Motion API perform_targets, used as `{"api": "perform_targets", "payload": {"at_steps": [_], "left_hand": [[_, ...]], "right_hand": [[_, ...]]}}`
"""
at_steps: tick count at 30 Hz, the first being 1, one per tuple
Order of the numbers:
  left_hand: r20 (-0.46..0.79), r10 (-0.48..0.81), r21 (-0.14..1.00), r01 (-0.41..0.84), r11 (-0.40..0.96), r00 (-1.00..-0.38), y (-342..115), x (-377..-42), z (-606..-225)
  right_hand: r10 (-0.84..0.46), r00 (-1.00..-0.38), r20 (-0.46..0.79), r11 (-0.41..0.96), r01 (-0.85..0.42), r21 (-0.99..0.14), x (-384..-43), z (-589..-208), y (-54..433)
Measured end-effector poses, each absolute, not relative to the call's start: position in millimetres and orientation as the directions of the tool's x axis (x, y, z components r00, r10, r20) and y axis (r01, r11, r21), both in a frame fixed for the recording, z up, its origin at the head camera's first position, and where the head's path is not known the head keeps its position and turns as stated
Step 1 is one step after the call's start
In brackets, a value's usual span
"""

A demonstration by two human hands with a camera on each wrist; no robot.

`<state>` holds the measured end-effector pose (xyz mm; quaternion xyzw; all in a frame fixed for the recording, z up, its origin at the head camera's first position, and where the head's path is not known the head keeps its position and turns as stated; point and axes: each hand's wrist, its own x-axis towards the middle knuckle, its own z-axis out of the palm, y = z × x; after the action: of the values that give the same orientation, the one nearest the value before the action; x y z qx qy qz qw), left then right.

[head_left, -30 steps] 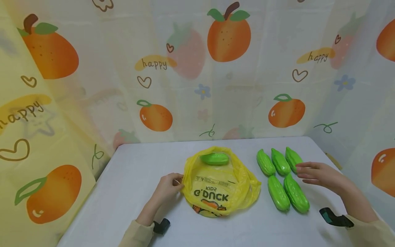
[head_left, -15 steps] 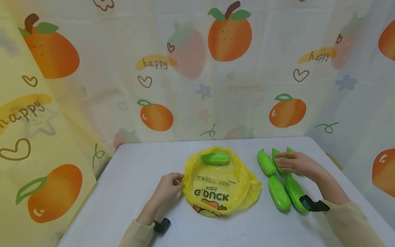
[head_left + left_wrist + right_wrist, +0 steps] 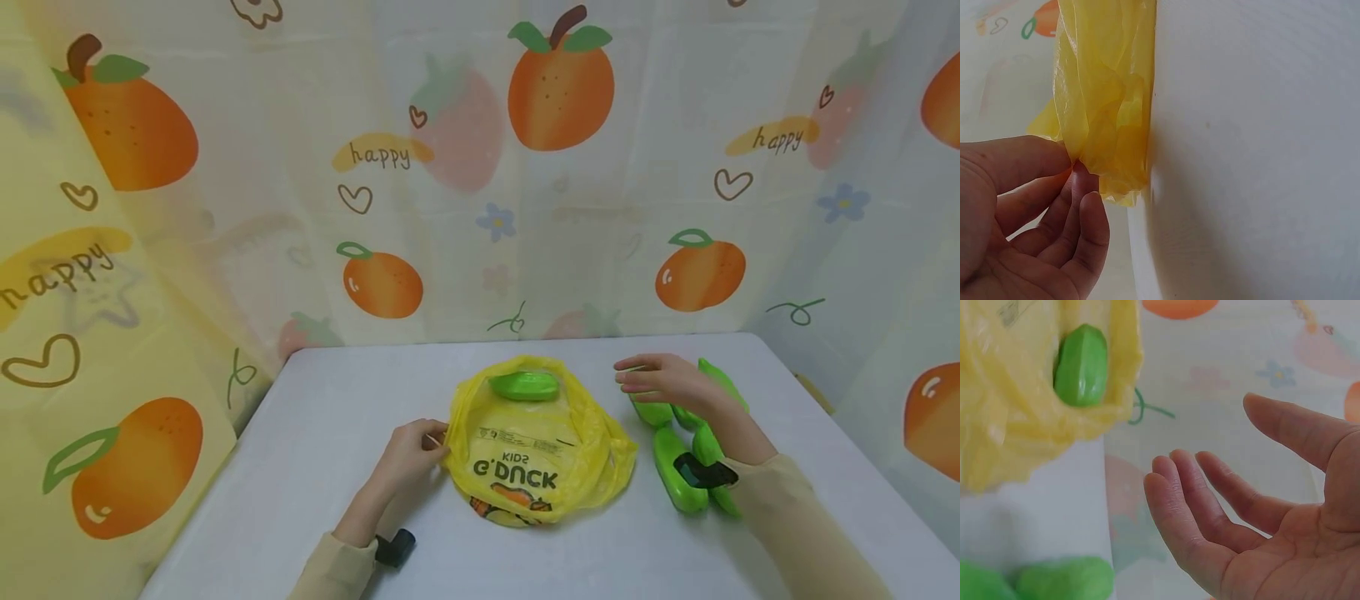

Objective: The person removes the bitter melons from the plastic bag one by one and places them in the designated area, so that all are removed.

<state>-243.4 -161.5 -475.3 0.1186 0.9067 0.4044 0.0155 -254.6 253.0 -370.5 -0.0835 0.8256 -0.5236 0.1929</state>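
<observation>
A yellow plastic bag point(image 3: 588, 417) lies on the table with its mouth spread wide, "G.DUCK KIDS" printed upside down inside. My left hand point(image 3: 408, 450) pinches its left edge between thumb and fingers, as the left wrist view shows on the bag's folds point(image 3: 1110, 112). Inside, at the far end, rests one glossy, ridged green vegetable point(image 3: 525, 385), seemingly plastic. Several matching green vegetables point(image 3: 678, 487) lie right of the bag, partly hidden by my right arm. Above them hovers my right hand point(image 3: 667, 382), holding nothing, its fingers loosely extended toward the bag.
The white table point(image 3: 360, 375) ends at a fruit-patterned curtain point(image 3: 450, 208) behind it, which also runs along both sides. Each wrist carries a black strap-on device, such as the left wrist's device point(image 3: 396, 548).
My right hand has moved left, from beside the right-hand green vegetables to above the left ones near the bag. The left hand keeps its pinch; bag and vegetables appear unmoved.
</observation>
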Motion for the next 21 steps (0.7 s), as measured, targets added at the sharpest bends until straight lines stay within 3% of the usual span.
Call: {"api": "perform_targets", "payload": {"at_steps": [13,21], "left_hand": [[0.097,0.238,0.727,0.232,0.646,-0.966,-162,-244,-476],[0.080,0.232,0.728,0.216,0.651,-0.969,-162,-244,-476]], "right_hand": [[-0.338,-0.910,-0.240,0.433,0.076,-0.898,-281,-385,200],[-0.303,-0.937,-0.173,0.447,0.020,-0.894,-296,-403,172]]}}
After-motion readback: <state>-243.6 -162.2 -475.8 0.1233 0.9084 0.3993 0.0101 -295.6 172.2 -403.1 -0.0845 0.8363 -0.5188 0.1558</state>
